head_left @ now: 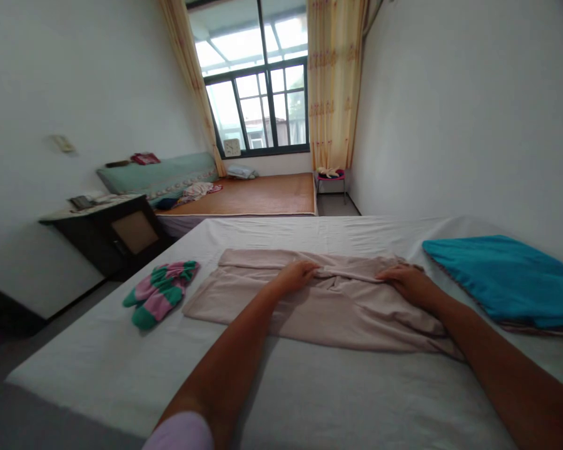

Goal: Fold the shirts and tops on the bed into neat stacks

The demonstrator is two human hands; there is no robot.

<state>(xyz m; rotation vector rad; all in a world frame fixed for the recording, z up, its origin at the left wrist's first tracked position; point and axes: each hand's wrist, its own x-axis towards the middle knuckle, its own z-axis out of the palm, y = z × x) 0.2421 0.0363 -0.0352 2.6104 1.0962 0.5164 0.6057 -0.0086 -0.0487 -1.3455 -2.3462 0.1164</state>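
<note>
A pair of pinkish-beige pants [248,287] lies lengthwise across the white-sheeted bed [338,400], its leg ends to the left and the gathered part to the right. My left hand [299,275] pinches the far leg's fabric near the middle. Farther right, my right hand [406,281] grips the same layer close to the bunched end. Between the two hands the cloth is drawn into creases. Pink and green striped socks [162,294] rest left of the pants. A folded blue cloth [507,275] lies to the right, on top of other fabric.
Beyond this bed stands another bed with a brown mat [272,194] and a pale green headboard [164,178]. A dark cabinet [131,234] is at the left. By the right wall is a pink stool [331,177] with cloth on it, near the curtain [334,81].
</note>
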